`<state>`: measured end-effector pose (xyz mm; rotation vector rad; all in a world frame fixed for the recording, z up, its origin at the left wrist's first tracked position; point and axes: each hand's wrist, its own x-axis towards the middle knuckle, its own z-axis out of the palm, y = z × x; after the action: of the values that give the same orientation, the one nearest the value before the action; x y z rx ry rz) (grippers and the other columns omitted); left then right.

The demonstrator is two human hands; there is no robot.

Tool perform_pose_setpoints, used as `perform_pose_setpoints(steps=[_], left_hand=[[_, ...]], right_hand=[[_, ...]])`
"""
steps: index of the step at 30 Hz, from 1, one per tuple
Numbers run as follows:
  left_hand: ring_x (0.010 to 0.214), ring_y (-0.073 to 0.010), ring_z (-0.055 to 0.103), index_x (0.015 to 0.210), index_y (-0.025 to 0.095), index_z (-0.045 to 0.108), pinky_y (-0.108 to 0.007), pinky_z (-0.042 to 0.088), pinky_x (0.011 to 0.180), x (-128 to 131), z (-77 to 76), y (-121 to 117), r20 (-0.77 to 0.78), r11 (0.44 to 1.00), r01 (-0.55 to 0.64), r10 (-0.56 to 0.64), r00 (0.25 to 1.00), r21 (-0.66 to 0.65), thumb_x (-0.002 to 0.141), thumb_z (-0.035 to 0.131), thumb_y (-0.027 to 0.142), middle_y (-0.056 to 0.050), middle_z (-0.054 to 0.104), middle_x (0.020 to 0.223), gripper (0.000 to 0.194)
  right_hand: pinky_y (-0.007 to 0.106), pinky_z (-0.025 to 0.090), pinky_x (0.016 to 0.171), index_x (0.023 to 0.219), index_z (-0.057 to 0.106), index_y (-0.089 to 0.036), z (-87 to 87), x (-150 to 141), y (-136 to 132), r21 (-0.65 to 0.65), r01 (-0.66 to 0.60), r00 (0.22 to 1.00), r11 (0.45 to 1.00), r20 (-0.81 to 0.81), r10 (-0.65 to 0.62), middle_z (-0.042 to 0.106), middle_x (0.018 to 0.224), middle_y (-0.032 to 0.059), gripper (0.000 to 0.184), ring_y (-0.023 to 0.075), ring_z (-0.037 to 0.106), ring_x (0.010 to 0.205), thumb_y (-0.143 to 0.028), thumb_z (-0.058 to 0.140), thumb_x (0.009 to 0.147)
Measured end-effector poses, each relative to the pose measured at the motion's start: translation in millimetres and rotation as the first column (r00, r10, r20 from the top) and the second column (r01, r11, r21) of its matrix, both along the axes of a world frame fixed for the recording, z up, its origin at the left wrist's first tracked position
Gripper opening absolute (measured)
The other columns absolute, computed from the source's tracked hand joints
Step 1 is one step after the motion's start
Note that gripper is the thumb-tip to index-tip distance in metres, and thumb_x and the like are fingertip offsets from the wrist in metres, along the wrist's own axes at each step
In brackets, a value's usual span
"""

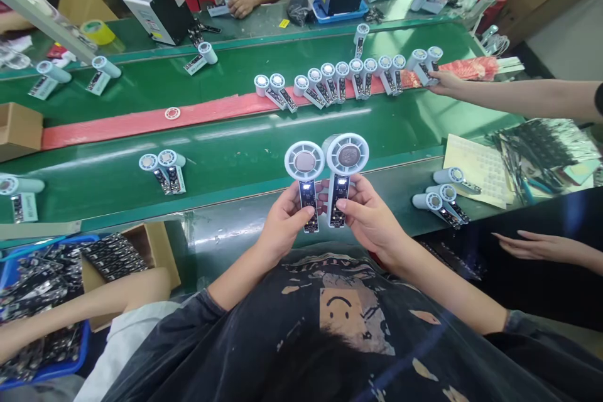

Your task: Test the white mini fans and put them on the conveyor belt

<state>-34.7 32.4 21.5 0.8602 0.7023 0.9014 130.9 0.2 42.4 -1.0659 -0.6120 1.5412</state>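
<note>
My left hand (286, 218) is closed around the handle of a light-blue handheld fan (305, 163), its thumb on the exposed black circuit board. In my right hand (372, 212) is a second handheld fan (347, 156), also gripped by its handle with the thumb on the board. Both fans stand upright side by side, round heads up, close together at the top. A small white light glows on each board. The handles' front covers are off, so the boards show.
Several fans (342, 72) line a red strip (207, 114) along the green conveyor (226, 144). A co-worker's hand (445, 83) touches fans at the right; another hand (541, 245) is lower right. Several fans (433, 202) lie by a paper sheet (471, 163). A blue bin (85, 345) holds boards.
</note>
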Motion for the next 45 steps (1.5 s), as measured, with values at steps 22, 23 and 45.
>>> perform_pose_setpoints(steps=[22, 23, 45], left_hand=[[0.048, -0.0133, 0.057, 0.108, 0.016, 0.054, -0.025, 0.049, 0.053, 1.4, -79.9, -63.9, -0.818, 0.976, -0.086, -0.119, 0.562, -0.201, 0.083, 0.058, 0.018, 0.004, 0.059, 0.062, 0.025], [0.045, -0.0136, 0.055, 0.113, 0.016, 0.052, -0.025, 0.048, 0.053, -2.5, -88.5, -76.1, -0.848, 0.973, -0.081, -0.147, 0.509, -0.217, 0.085, 0.058, 0.021, 0.005, 0.058, 0.059, 0.029], [0.120, -0.0300, 0.067, 0.130, 0.015, 0.053, -0.033, 0.049, 0.093, -12.9, -137.8, -141.8, -0.988, 0.988, 0.010, -0.152, -0.012, -0.152, 0.102, 0.037, 0.028, -0.020, 0.069, 0.125, 0.035]], right_hand=[[0.030, 0.054, 0.064, 0.118, 0.048, -0.020, -103.9, 56.7, -59.5, -0.431, -0.141, 0.714, 0.891, 0.579, 0.393, 0.069, 0.099, 0.0057, 0.030, 0.0181, 0.069, 0.077, -0.032, 0.051, 0.091], [0.030, 0.053, 0.066, 0.116, 0.050, -0.018, -115.3, 65.1, -71.3, -0.469, -0.131, 0.666, 0.874, 0.611, 0.427, 0.069, 0.099, 0.0073, 0.028, 0.0192, 0.068, 0.077, -0.030, 0.053, 0.090], [0.037, 0.047, 0.103, 0.138, 0.054, -0.013, -179.6, 113.6, -129.8, -0.439, -0.214, 0.224, 0.873, 0.847, 0.481, 0.064, 0.134, 0.0196, 0.043, 0.0304, 0.063, 0.125, -0.024, 0.039, 0.099]])
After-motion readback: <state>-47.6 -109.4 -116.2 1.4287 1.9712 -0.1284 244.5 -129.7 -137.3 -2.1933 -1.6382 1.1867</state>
